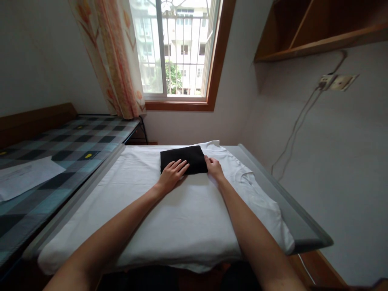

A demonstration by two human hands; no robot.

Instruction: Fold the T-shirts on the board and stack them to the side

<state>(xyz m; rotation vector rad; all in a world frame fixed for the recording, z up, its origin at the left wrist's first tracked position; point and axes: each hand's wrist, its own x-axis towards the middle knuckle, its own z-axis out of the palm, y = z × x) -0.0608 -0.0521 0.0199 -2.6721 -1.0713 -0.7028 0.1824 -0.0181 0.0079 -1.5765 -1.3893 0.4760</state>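
A folded black cloth lies on a white sheet of fabric that covers most of the table. My left hand rests flat on the cloth's lower left part, fingers stretched out. At the cloth's right edge, my right hand has its thumb on top and its fingers curled, gripping the edge. The underside of the cloth and some right fingertips are hidden. Beside my right forearm, the white fabric is creased, with a seam-like edge.
The grey table shows along the right side. To the left stands a bed with a checked cover and a paper sheet on it. A window, a curtain, a wall shelf and a socket with hanging cables surround the table.
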